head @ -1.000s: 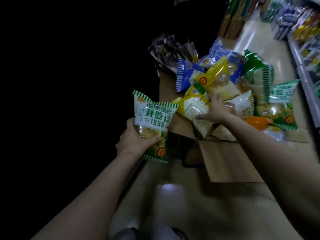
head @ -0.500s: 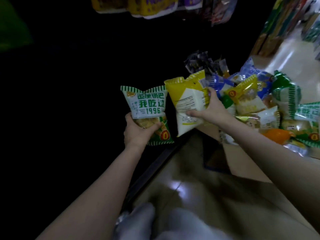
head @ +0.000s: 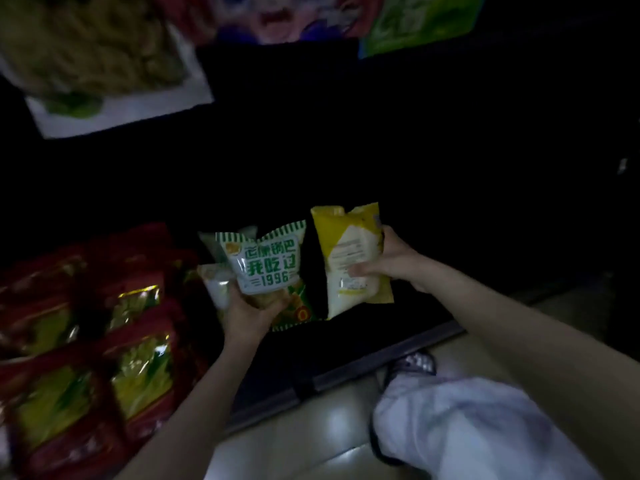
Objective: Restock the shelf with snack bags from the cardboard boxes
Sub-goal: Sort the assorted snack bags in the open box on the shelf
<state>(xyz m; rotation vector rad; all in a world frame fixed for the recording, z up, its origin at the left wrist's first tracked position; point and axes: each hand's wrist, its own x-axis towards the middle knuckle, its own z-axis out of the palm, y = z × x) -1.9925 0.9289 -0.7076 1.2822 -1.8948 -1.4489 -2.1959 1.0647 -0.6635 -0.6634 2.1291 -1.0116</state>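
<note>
At far left, red bags with shiny yellow-green panels lie in overlapping rows on the low shelf, their foil glinting. Above them hangs a blurred pale packet with yellowish contents; further along the top edge are a purple-pink pack and a green pack, all out of focus.

Just right of the red bags, the left hand grips the lower part of a green bag, thumb across the front. It is a glossy pillow pouch with a green-and-white striped crimped top, a white panel with green characters and "1996". Pale crinkled bags sit right behind it, partly hidden by it.

A dark gap separates it from the yellow bag, held upright by the right hand, fingers curled round its right edge and thumb on its white back. Both bags are held over the dark shelf, whose depth is too dim to read.

Lower right: pale glossy floor, a white trouser leg and a dark shoe.
</note>
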